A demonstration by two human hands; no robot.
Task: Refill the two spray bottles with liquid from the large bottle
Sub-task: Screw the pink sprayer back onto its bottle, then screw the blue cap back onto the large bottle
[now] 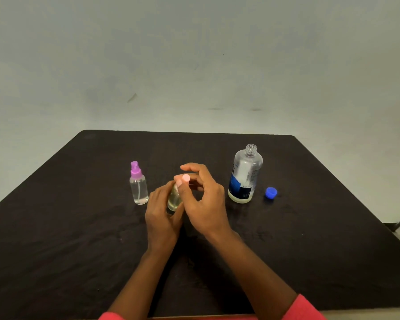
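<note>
One left hand [161, 214] round small bottle [174, 199]

The counter [79, 227] wears dark, matt, faintly wrinkled cloth, the large bottle [245, 174], purple-topped spray bottle [138, 188] and pink-topped spray bottle [174, 198] are clear glossy plastic, the blue cap [271, 193] is smooth plastic, and the sleeve [307, 308] is soft pink cloth.

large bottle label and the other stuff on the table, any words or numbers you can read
Large bottle: its label carries print, but it is too small and blurred to read.
Purple-topped spray bottle, pink-topped spray bottle, blue cap: no text visible.
</note>
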